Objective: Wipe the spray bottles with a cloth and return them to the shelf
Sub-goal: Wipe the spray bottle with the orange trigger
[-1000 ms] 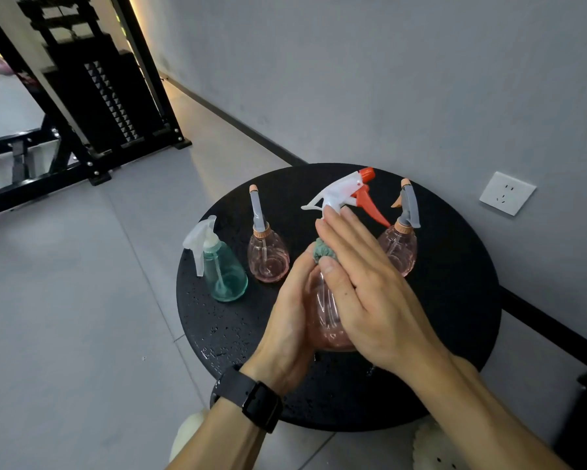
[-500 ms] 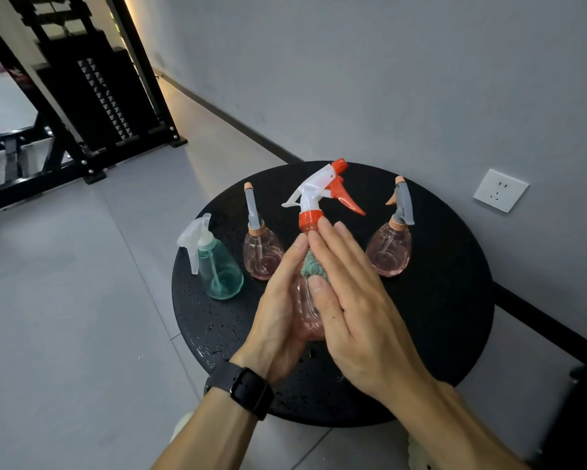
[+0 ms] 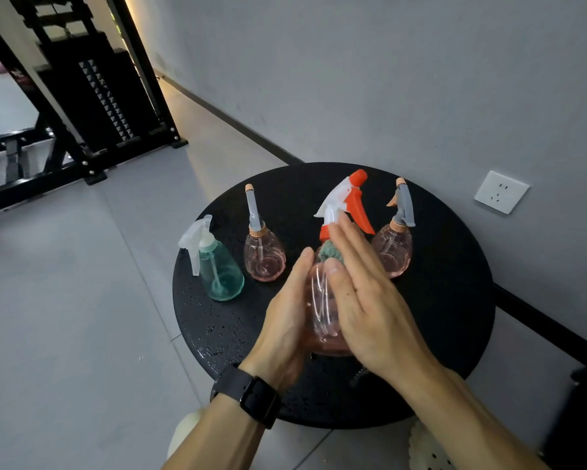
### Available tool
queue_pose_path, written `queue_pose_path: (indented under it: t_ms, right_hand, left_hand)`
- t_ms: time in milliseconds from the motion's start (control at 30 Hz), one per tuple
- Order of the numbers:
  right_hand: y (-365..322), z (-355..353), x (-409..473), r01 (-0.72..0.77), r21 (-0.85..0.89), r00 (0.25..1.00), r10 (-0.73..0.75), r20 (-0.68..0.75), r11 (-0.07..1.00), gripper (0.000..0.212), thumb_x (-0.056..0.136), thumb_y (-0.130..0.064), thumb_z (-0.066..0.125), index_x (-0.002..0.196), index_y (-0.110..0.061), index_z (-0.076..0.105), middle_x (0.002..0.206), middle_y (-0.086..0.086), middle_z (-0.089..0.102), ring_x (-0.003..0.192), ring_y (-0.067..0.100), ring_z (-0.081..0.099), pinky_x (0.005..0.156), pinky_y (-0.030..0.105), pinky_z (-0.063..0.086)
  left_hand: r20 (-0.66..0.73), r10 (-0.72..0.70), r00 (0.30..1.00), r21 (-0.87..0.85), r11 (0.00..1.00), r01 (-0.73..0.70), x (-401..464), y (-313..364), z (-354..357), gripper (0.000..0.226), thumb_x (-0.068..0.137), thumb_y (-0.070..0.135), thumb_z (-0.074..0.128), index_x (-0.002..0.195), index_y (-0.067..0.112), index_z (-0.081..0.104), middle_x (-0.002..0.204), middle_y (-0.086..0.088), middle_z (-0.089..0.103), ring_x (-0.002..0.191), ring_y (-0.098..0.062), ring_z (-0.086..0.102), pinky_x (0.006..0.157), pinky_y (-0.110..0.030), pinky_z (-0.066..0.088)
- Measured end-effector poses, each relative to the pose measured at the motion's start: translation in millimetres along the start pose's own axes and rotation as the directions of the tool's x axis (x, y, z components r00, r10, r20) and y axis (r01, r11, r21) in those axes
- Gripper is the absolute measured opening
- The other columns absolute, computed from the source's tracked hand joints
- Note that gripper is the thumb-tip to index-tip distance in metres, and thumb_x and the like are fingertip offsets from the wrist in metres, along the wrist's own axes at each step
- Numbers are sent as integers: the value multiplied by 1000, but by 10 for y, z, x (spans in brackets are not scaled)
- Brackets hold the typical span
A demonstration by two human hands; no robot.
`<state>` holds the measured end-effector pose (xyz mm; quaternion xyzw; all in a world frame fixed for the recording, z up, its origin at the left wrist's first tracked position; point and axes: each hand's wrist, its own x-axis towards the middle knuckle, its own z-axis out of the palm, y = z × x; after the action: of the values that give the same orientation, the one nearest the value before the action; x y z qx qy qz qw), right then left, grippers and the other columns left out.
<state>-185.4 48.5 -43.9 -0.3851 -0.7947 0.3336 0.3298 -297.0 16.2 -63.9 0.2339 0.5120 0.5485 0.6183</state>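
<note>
At frame centre, the left hand (image 3: 287, 320) steadies the bottle (image 3: 322, 310) with straight fingers. The right hand (image 3: 366, 300) presses the cloth (image 3: 331, 253) flat against it — a hard rub could slip the wet bottle, toppling neighbours.

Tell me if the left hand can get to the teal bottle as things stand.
Probably yes. The teal bottle stands alone at the table's left edge, nothing between it and the left hand. But that hand is steadying the pink bottle and would have to let go first.
</note>
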Motion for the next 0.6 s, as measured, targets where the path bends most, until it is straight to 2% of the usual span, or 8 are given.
queue_pose_path:
  t_ms: [33, 100, 167, 233, 333, 433, 500, 600]
  right_hand:
    - [-6, 36, -23, 26, -41, 1000, -27, -12, 999, 53, 102, -44, 22, 152, -30, 16, 157, -27, 4, 141, -14, -1, 117, 12, 7]
    - [-20, 109, -71, 78, -104, 996, -83, -39, 991, 57, 100, -45, 19, 153, -25, 15, 159, -22, 4, 144, -9, -2, 117, 15, 5]
    - [-41, 180, -131, 139, -165, 987, -151, -58, 976, 54, 102, -39, 21, 152, -22, 14, 161, -15, 8, 147, 0, 0, 121, 28, 12]
    - [-60, 251, -203, 205, -230, 972, -227, -69, 951, 51, 103, -32, 24, 151, -17, 18, 161, -7, 13, 149, 8, 3, 120, 39, 17]
    - [-67, 277, -245, 239, -258, 961, -266, -77, 936, 50, 103, -28, 27, 151, -14, 25, 161, -4, 16, 149, 12, 6, 118, 41, 17]
    - [-54, 243, -203, 210, -210, 968, -234, -94, 955, 50, 103, -28, 27, 151, -16, 23, 161, -7, 15, 149, 9, 5, 118, 40, 16]
    - [-56, 209, -156, 176, -159, 975, -194, -107, 971, 50, 103, -31, 25, 151, -19, 20, 161, -10, 12, 148, 5, 3, 119, 35, 13]
    - [-63, 111, -70, 94, -33, 988, -98, -118, 995, 50, 103, -37, 23, 151, -27, 14, 158, -22, 7, 145, -6, 0, 119, 21, 8]
  left_hand:
    - [-25, 9, 1000, -31, 999, -9, 13, -4, -5, 53, 92, 62, 53, 117, 21, 73, 115, -11, 74, 106, -28, 71, 85, -43, 55]
    - [-64, 37, 997, -117, 992, -45, 48, 4, -26, 50, 96, 56, 52, 119, 17, 73, 121, -13, 71, 111, -28, 69, 90, -41, 52]
    - [-69, 67, 995, -193, 978, -79, 69, 32, -47, 53, 97, 56, 50, 118, 13, 73, 124, -16, 69, 115, -29, 67, 100, -43, 48]
    - [-13, 100, 995, -260, 960, -100, 65, 53, -66, 60, 96, 62, 46, 111, 12, 75, 117, -17, 71, 113, -29, 67, 107, -46, 44]
    - [36, 133, 991, -276, 954, -118, 48, 69, -70, 57, 93, 65, 49, 97, 15, 77, 102, -13, 73, 105, -28, 67, 113, -50, 40]
    - [79, 151, 985, -214, 968, -131, 14, 72, -38, 47, 95, 53, 55, 117, 15, 72, 117, -11, 70, 120, -28, 60, 118, -51, 33]
    - [93, 156, 983, -161, 977, -140, -24, 95, 3, 42, 98, 43, 54, 126, 15, 68, 123, -10, 69, 121, -24, 62, 110, -44, 42]
    - [99, 148, 984, -102, 985, -138, -63, 108, 30, 40, 97, 41, 53, 123, 16, 70, 114, -8, 71, 102, -21, 69, 83, -36, 54]
